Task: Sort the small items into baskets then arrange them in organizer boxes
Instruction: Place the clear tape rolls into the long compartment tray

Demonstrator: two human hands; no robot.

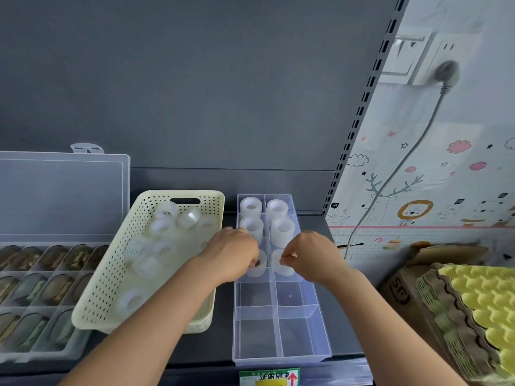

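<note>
Left hand (234,252), right hand (309,254) grip tape rolls (284,270) in organizer (281,358)

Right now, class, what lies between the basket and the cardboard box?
The clear organizer, six tape rolls in its far compartments, with the left hand and right hand each holding a roll there; the head view shows it.

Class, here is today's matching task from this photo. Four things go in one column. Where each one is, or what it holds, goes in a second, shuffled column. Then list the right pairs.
1 cream basket
2 clear organizer box
3 yellow foam
4 grey plug

A in the wall socket, upper right
B white rolls, one per compartment at the far end
C a loose heap of white rolls
D on the egg trays, far right

Pairs: 1-C, 2-B, 3-D, 4-A
</note>
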